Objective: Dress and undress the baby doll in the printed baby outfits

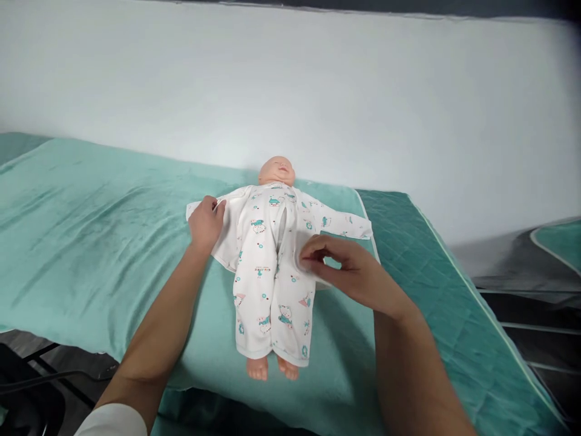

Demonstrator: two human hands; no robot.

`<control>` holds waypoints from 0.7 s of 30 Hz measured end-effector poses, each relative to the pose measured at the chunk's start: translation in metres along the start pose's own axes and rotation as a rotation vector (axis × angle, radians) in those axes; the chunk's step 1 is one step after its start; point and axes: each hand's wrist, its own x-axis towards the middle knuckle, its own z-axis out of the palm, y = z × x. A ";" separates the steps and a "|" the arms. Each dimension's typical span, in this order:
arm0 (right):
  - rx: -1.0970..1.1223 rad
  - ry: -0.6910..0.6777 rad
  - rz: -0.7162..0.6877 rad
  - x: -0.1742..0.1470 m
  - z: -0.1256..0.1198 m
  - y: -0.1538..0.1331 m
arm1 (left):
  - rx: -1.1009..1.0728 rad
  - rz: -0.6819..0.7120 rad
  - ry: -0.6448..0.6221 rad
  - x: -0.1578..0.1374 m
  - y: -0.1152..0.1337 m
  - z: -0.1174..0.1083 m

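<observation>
White wall behind a teal blanket (91, 230) bearing a doll (272, 266)

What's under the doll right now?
The doll in its printed sleepsuit lies on a teal blanket. White fabric edges show beside it; anything directly beneath its body is hidden.

Both arms reach forward from the bottom edge, bare to above the elbow; a white sleeve shows at the left upper arm. The left hand (206, 221) lies palm down, its fingers curled and pinching with the thumb. The right hand (349, 269) is held a little higher and nearer, turned towards the left, with the fingertips (308, 257) bent together against the thumb. The two hands are well apart.
</observation>
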 end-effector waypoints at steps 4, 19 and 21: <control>0.079 0.387 0.062 0.025 0.001 0.029 | -0.064 -0.050 -0.096 0.002 0.003 -0.006; 0.033 0.710 0.174 0.113 0.030 0.069 | -1.179 -0.382 -0.456 0.003 0.034 -0.035; 0.068 0.699 0.191 0.112 0.028 0.070 | -1.190 -0.348 -0.477 0.000 0.051 -0.041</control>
